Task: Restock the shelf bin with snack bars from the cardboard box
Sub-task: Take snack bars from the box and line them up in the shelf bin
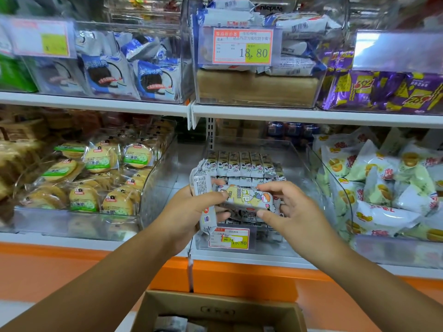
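Snack bars (249, 198) partly covered, cardboard box (215, 305) cropped at bottom.

Bin (299, 164) open on top, bare room L of bar stack (242, 164), shelf edge (287, 115) overhead, packed bins (60, 219) both sides

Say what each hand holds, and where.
The left hand grips a bundle of snack bars around its middle; the right hand pinches a single snack bar by its right end.
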